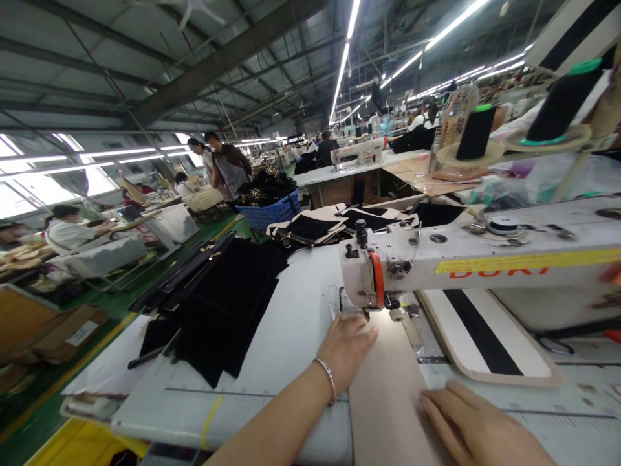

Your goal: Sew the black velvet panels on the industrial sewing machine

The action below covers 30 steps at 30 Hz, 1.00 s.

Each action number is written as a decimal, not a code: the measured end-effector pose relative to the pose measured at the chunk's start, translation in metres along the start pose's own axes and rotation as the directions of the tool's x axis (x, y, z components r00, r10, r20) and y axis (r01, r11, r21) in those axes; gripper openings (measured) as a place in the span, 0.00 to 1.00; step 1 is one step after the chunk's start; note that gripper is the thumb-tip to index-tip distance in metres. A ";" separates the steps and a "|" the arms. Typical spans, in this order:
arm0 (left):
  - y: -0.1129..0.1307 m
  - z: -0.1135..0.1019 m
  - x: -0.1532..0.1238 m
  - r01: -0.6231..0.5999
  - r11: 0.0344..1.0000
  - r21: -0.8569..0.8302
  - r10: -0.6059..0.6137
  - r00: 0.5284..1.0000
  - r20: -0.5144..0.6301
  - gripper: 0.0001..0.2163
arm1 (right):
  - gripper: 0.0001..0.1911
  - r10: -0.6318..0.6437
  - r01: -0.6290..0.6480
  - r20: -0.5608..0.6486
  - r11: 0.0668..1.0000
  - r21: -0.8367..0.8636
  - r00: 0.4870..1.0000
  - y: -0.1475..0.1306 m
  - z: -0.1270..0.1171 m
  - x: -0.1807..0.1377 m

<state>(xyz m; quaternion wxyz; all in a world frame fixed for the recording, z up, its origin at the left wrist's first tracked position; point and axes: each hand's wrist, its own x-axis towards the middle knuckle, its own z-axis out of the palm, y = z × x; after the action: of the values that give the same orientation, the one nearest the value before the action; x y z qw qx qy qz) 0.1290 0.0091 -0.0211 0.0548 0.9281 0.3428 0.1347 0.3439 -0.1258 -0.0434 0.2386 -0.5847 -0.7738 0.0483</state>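
A beige fabric panel [388, 382] lies on the white sewing table [295, 304], running up under the head of a white sewing machine [485, 259]. My left hand [345, 348], with a bracelet on the wrist, lies flat on the panel's left edge just below the needle area, fingers stretched. My right hand [478, 427] rests flat on the panel's lower right part, fingers pointing left. Neither hand holds anything.
A pile of black fabric pieces [218, 304] lies on the table to the left. A beige piece with a black stripe [485, 336] sits under the machine arm. Black thread cones [475, 133] stand behind. A blue basket [276, 210] and other workers are farther back.
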 end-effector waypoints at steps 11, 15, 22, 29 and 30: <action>-0.010 0.005 -0.003 -0.031 0.996 -0.089 0.019 0.990 -0.137 0.15 | 0.25 -0.120 0.106 -0.085 0.982 -0.158 0.989 0.000 0.024 0.076; -0.011 0.004 -0.001 -0.049 0.990 -0.129 0.030 0.990 -0.138 0.16 | 0.26 -0.111 0.098 -0.069 0.980 -0.172 0.991 -0.002 0.021 0.075; -0.023 -0.010 -0.006 -0.077 0.991 -0.112 0.073 0.996 -0.047 0.15 | 0.25 -0.165 0.153 -0.052 0.971 -0.182 0.985 0.000 0.020 0.078; -0.125 -0.109 -0.076 0.461 0.794 0.396 -0.438 0.886 -0.154 0.31 | 0.29 -0.256 0.228 -0.106 0.949 -0.219 0.961 0.019 0.036 0.075; -0.133 -0.117 -0.084 0.497 0.752 0.434 -0.480 0.863 -0.157 0.33 | 0.29 -0.268 0.240 -0.112 0.946 -0.220 0.957 0.022 0.040 0.075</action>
<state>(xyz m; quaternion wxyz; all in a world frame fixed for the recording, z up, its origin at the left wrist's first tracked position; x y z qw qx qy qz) -0.0486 0.0570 0.0469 -0.1393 0.7895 0.5959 0.0470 0.3306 -0.0414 -0.0631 0.2353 -0.5033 -0.8250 -0.1039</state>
